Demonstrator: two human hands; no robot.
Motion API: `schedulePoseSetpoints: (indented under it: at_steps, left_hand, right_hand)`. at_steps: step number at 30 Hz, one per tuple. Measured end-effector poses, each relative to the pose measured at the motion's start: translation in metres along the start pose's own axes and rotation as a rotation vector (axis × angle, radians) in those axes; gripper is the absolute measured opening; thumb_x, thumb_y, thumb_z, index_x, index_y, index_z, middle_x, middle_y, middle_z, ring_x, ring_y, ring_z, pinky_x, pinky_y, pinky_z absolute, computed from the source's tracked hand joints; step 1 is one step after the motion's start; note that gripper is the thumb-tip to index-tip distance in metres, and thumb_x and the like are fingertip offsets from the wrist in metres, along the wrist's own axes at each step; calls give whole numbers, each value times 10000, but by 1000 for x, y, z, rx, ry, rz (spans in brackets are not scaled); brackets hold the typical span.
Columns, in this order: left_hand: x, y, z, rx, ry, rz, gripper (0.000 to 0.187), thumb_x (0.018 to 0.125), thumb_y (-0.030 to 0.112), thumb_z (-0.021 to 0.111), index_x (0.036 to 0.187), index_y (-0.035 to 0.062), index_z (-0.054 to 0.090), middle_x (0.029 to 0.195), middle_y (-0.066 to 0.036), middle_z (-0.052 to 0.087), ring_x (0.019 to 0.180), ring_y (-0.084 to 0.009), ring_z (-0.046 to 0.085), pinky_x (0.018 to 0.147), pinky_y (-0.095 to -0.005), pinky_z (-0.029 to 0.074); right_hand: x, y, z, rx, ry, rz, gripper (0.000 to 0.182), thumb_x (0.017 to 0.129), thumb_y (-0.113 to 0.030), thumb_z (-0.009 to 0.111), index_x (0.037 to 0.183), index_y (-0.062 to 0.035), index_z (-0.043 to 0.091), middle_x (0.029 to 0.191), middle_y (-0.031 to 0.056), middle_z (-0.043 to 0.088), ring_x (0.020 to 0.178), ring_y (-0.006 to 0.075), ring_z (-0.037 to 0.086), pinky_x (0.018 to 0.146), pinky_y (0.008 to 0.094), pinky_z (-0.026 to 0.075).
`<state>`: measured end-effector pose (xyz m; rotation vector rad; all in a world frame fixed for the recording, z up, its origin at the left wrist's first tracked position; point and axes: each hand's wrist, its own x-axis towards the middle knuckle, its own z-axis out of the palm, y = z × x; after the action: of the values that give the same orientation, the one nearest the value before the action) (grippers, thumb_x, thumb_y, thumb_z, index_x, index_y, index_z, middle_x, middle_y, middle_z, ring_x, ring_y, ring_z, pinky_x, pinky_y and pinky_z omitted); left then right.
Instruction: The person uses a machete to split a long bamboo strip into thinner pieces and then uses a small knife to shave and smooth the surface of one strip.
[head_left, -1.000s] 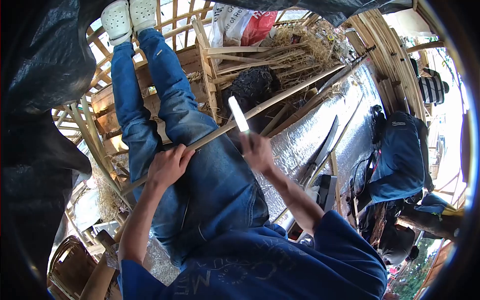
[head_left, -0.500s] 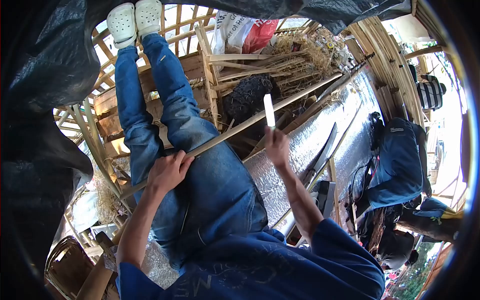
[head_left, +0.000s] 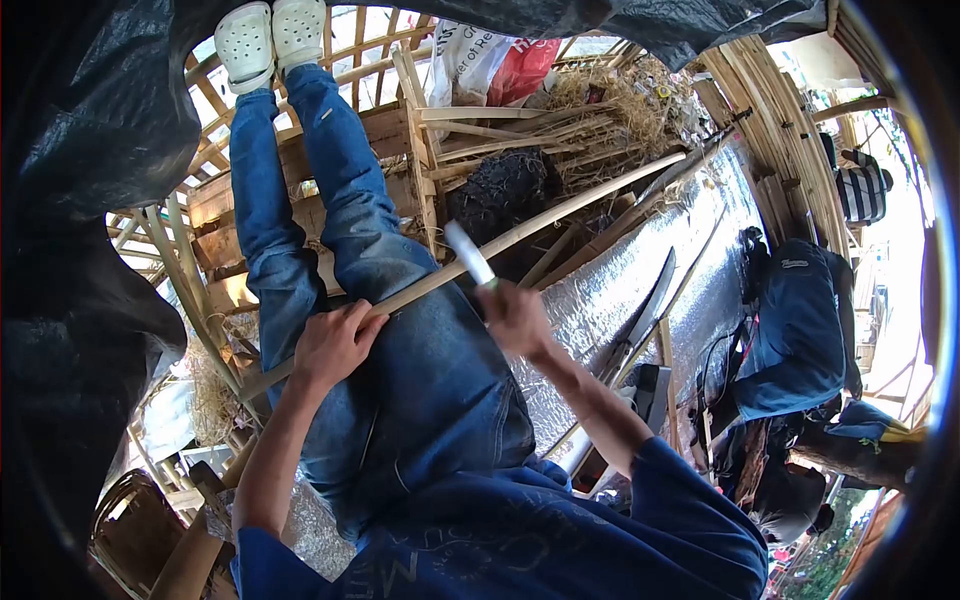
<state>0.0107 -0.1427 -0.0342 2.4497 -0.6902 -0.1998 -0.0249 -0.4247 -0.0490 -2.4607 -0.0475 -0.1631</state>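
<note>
Wrinkled black plastic sheeting, glossy at its folds, drapes down one side and across the top of a space walled with wooden slats. One crinkled silver foil sheet spreads beside the seated person, whose two legs, in worn blue denim, stretch forward. Two other people show at the far side: one in blue jeans, one in a black-and-white striped garment. Long, flat wooden strips stand in one tall stack, too many to count. One slim wooden pole, smooth and pale, runs diagonally over the thighs and out above the foil. Loose, stringy straw lies beyond it, near one white-and-red sack and one rough, dark lump. On the foil rests one long, curved metal blade. Two pale clogs, dotted with round holes, cover the feet. Two bare hands are at work: the left hand clamps the pole against the lap, its fingers together and curled over the wood; the right hand has its fingers closed around the handle of one knife. That knife, its short straight blade blurred, crosses the pole's line; whether they touch I cannot tell.
</note>
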Motion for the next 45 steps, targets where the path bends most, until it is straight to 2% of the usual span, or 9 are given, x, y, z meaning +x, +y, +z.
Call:
schedulePoseSetpoints:
  at_steps: [6,9,15,17,22,33,35,38,45]
  left_hand:
    - [1,1,2,-20,40,10,255,928,292,573,814,68,529,696,-92,638,608,-302,649,537,-390,528]
    - [-2,4,0,37,94,36,244,920,280,588,805,74,525,687,-77,634,597,-275,651,515,-357,527]
    - [-4,6,8,263,163,97,221,906,283,608,803,102,533,666,-22,628,560,-189,649,467,-290,513]
    - [-5,7,12,251,189,98,215,905,283,610,809,105,538,666,-16,629,553,-180,648,458,-282,508]
    - [-8,7,12,274,221,98,197,901,277,617,823,109,550,664,-12,630,536,-170,645,431,-265,495]
    - [-8,4,16,276,261,138,216,901,268,617,778,117,523,593,1,587,491,-158,626,413,-270,489]
    - [-10,1,16,257,246,133,196,887,260,638,810,114,532,618,-6,610,499,-176,630,424,-283,494]
    - [-11,-2,20,248,240,127,183,870,248,661,846,108,545,649,-16,637,511,-195,636,438,-299,502]
    - [-6,0,20,220,271,155,207,895,264,624,788,115,527,614,-4,605,502,-166,631,418,-273,492]
  right_hand:
    - [42,0,-30,74,-32,643,459,942,-367,518,728,26,614,587,243,564,622,420,615,608,476,473]
    - [4,-32,10,-11,-163,82,553,975,-428,453,654,9,565,475,148,486,440,306,536,471,445,413]
    - [52,50,-48,-152,-20,565,572,1000,-429,383,631,-34,569,488,63,532,391,152,508,337,331,337]
    - [42,-11,-32,-56,-211,627,494,953,-416,480,783,8,667,589,230,599,623,395,648,574,472,508]
    - [12,-41,-10,-45,-323,198,426,961,-358,510,740,-16,637,601,157,612,487,272,603,480,416,460]
    - [13,-57,-5,-46,-260,249,474,948,-404,493,748,4,630,662,241,625,609,409,632,533,478,494]
    - [11,-51,-5,-103,-225,121,496,966,-417,476,700,-24,621,559,142,601,444,260,585,424,404,440]
    - [55,12,-56,-183,-156,686,551,975,-437,407,742,2,646,719,214,657,660,354,666,538,462,505]
    - [15,-46,-3,-116,-219,312,472,951,-409,473,751,-15,638,617,239,609,635,440,630,619,494,517]
